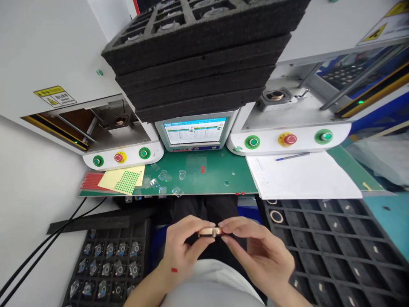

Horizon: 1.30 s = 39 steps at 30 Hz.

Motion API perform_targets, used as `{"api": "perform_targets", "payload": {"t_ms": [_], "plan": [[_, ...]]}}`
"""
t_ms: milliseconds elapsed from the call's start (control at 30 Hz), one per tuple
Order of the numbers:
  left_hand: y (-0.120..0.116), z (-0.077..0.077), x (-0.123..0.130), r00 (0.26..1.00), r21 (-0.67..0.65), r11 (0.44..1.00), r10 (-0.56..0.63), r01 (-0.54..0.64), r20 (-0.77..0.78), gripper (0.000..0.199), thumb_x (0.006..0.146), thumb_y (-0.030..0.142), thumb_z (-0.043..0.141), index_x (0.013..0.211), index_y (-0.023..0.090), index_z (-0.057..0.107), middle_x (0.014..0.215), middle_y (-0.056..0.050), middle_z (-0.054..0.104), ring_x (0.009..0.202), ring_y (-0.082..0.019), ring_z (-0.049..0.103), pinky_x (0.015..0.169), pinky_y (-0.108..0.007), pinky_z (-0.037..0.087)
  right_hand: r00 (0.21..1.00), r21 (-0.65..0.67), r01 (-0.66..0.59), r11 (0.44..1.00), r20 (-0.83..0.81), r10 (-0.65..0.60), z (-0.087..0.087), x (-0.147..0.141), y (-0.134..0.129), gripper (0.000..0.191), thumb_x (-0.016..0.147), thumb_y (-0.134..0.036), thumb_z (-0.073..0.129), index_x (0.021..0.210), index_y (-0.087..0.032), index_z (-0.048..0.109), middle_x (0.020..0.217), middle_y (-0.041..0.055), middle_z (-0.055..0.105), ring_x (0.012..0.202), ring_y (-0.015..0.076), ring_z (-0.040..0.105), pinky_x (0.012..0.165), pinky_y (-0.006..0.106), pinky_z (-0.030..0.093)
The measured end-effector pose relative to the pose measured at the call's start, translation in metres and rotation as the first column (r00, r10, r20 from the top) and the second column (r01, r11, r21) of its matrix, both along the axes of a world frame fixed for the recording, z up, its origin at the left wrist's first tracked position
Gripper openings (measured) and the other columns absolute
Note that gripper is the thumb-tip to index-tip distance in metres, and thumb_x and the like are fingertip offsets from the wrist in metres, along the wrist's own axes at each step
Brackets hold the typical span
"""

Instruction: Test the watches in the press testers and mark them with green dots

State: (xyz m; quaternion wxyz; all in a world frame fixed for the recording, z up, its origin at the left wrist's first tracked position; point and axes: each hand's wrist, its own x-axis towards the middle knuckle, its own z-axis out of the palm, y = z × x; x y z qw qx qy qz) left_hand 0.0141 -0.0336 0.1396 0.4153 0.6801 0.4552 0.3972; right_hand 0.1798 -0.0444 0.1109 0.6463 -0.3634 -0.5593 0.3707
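Observation:
A small round gold-coloured part (209,232), seen edge-on, is held over the lap between both hands. My left hand (188,243) pinches its left side between thumb and fingers, and a small red sticker is on the back of that hand. From the right, my right hand (255,247) grips the part's other edge with thumb and index finger. The fingertips hide some of its rim.
A green bench (211,181) bears clear plastic scraps, green dot stickers and white papers (300,175) with a pen. Two machines flank a screen (193,131) below stacked black foam trays (198,64). Compartment trays stand low left (110,268) and right (332,243).

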Motion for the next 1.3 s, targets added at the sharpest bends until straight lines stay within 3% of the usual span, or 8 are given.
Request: {"api": "perform_targets", "payload": {"t_ms": [233, 433, 667, 867, 1000, 1100, 1200, 1300], "plan": [[0.005, 0.005, -0.007, 0.990, 0.198, 0.972, -0.106, 0.123, -0.096, 0.024, 0.087, 0.017, 0.063, 0.109, 0.021, 0.072, 0.091, -0.009, 0.076, 0.076, -0.017, 0.070, 0.068, -0.025, 0.056, 0.990, 0.035, -0.102, 0.994, 0.104, 0.098, 0.006, 0.012, 0.004, 0.032, 0.079, 0.003, 0.065, 0.095, -0.024, 0.061, 0.080, 0.0029, 0.070, 0.077, 0.0194, 0.069, 0.068, 0.035, 0.059], [0.006, 0.005, -0.015, 0.957, 0.187, 0.947, -0.227, 0.260, -0.179, 0.024, 0.093, 0.027, 0.056, 0.111, 0.023, 0.072, 0.093, -0.010, 0.076, 0.080, -0.019, 0.071, 0.072, -0.028, 0.057, 0.924, 0.069, -0.337, 0.939, 0.214, 0.316, 0.019, 0.023, 0.014, 0.027, 0.080, 0.002, 0.062, 0.079, -0.023, 0.054, 0.073, 0.0010, 0.064, 0.067, 0.0155, 0.063, 0.058, 0.031, 0.055], [0.009, 0.000, -0.010, 0.990, 0.350, 0.926, -0.136, 0.143, -0.045, 0.024, 0.092, 0.022, 0.059, 0.113, 0.017, 0.067, 0.089, -0.011, 0.073, 0.074, -0.016, 0.069, 0.065, -0.024, 0.056, 0.972, 0.232, -0.100, 0.968, 0.229, 0.045, 0.019, 0.011, 0.011, 0.028, 0.078, 0.007, 0.059, 0.087, -0.019, 0.055, 0.077, 0.0038, 0.064, 0.069, 0.0147, 0.065, 0.057, 0.027, 0.058], [0.008, 0.000, -0.008, 0.991, 0.361, 0.923, -0.117, 0.131, -0.062, 0.022, 0.090, 0.020, 0.061, 0.111, 0.017, 0.067, 0.092, -0.011, 0.074, 0.075, -0.016, 0.070, 0.065, -0.024, 0.057, 0.965, 0.264, -0.090, 0.960, 0.261, 0.019, 0.021, 0.010, 0.011, 0.030, 0.076, 0.009, 0.059, 0.093, -0.017, 0.058, 0.076, 0.0040, 0.067, 0.071, 0.0156, 0.067, 0.060, 0.026, 0.059], [0.005, -0.001, 0.000, 0.993, 0.306, 0.952, 0.041, -0.005, -0.113, 0.017, 0.089, 0.019, 0.062, 0.104, 0.018, 0.069, 0.084, -0.006, 0.075, 0.069, -0.014, 0.069, 0.062, -0.021, 0.055, 0.926, 0.231, 0.031, 0.972, 0.359, -0.115, 0.017, 0.005, 0.006, 0.028, 0.076, 0.009, 0.059, 0.084, -0.019, 0.058, 0.077, 0.0034, 0.067, 0.071, 0.0144, 0.067, 0.061, 0.024, 0.057], [0.008, -0.009, 0.001, 0.956, 0.296, 0.931, 0.262, -0.214, -0.132, 0.013, 0.089, 0.016, 0.060, 0.098, 0.016, 0.070, 0.088, -0.007, 0.075, 0.077, -0.014, 0.070, 0.072, -0.021, 0.056, 0.918, 0.145, 0.132, 0.980, 0.355, -0.176, 0.012, -0.002, 0.000, 0.028, 0.077, 0.008, 0.061, 0.078, -0.020, 0.057, 0.078, 0.0025, 0.066, 0.069, 0.0128, 0.066, 0.061, 0.022, 0.056], [0.017, -0.019, -0.003, 0.863, 0.321, 0.841, 0.492, -0.435, -0.118, 0.013, 0.090, 0.015, 0.058, 0.097, 0.015, 0.070, 0.091, -0.007, 0.075, 0.084, -0.015, 0.070, 0.078, -0.023, 0.056, 0.972, -0.023, 0.009, 1.000, 0.234, -0.004, 0.011, -0.012, -0.004, 0.025, 0.079, 0.003, 0.062, 0.077, -0.021, 0.055, 0.077, 0.0007, 0.067, 0.067, 0.0125, 0.067, 0.060, 0.021, 0.056], [0.022, -0.022, -0.007, 0.826, 0.361, 0.802, 0.549, -0.476, -0.129, 0.013, 0.090, 0.016, 0.058, 0.096, 0.015, 0.069, 0.088, -0.007, 0.074, 0.081, -0.014, 0.069, 0.075, -0.022, 0.056, 0.955, -0.147, -0.268, 0.952, 0.087, 0.282, 0.012, -0.028, -0.005, 0.022, 0.081, -0.002, 0.063, 0.076, -0.022, 0.054, 0.073, -0.0012, 0.068, 0.064, 0.0117, 0.067, 0.059, 0.020, 0.056]]}}
